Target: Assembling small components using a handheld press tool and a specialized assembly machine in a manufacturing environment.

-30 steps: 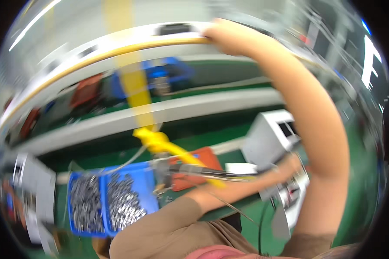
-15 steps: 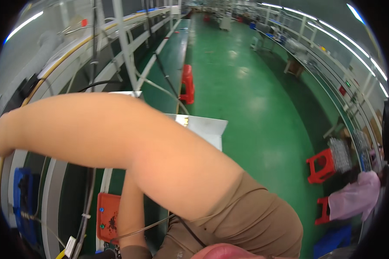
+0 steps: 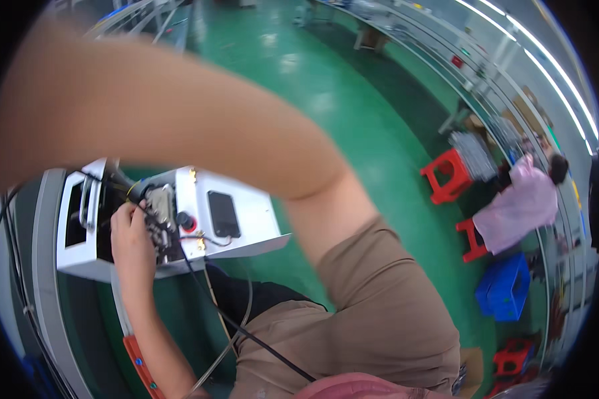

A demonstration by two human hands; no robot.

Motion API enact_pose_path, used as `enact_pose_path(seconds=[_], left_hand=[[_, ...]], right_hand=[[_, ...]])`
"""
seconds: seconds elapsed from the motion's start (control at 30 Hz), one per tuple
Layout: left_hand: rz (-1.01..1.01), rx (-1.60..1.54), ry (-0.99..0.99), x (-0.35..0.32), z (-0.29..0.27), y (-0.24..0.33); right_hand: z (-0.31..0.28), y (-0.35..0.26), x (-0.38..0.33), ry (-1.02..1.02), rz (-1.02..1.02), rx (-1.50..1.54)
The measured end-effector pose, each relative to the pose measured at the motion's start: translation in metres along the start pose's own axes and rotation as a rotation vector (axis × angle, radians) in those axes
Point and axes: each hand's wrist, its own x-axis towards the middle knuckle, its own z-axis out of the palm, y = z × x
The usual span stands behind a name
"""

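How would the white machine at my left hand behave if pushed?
The white machine is probably heavy, given the metal-looking parts inside. Its flat sides suggest stiffness. The open lid may swing, judging by gold-coloured hinges.

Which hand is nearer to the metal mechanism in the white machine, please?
Left. The left hand is at the metal mechanism, fingers touching or just beside it; the right forearm crosses higher in view, its hand indistinct at upper left.

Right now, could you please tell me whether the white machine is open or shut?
The white machine is open: its metal parts show, with the left hand at them.
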Motion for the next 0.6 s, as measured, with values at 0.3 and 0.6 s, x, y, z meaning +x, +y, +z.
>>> enact_pose_path(seconds=[0.3, 0.6], left_hand=[[0.118, 0.011, 0.021, 0.038, 0.013, 0.023], [0.028, -0.179, 0.032, 0.036, 0.019, 0.017]], right_hand=[[-0.067, 0.004, -0.183, -0.005, 0.853, 0.416], [-0.003, 0.042, -0.246, -0.134, 0.914, 0.619]])
